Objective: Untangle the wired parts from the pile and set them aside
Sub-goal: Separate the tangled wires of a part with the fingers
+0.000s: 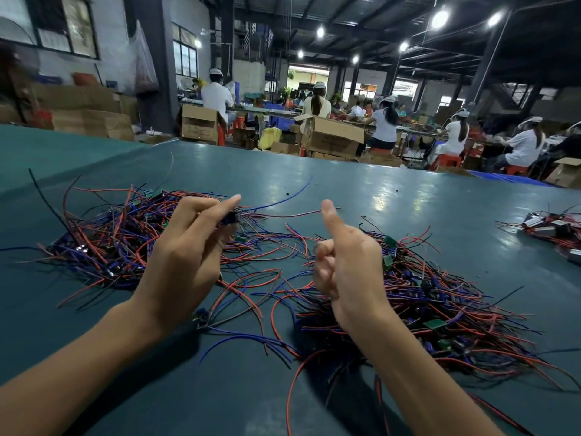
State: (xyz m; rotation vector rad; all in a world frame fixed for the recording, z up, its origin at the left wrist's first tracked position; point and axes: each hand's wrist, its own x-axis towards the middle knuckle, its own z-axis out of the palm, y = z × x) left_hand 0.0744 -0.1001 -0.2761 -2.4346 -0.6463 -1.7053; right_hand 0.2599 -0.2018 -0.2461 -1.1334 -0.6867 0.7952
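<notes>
Your left hand [188, 247] pinches a small dark wired part [231, 219] between thumb and fingertips, lifted just above the green table mat [393, 196]; thin red and blue leads trail from the pinch down to the tangled pile of red, blue and black wires [107, 243] directly beneath and to its left. Across from that pinch, your right hand [349, 269] is curled nearly closed, thumb raised, with nothing visibly in it, above a second spread of wires with small green circuit boards [440, 303]. Far right of both hands lies a smaller cluster of wired parts [553, 228]. Beyond the table, seated workers in white [386, 124] sit among cardboard boxes [333, 136].
</notes>
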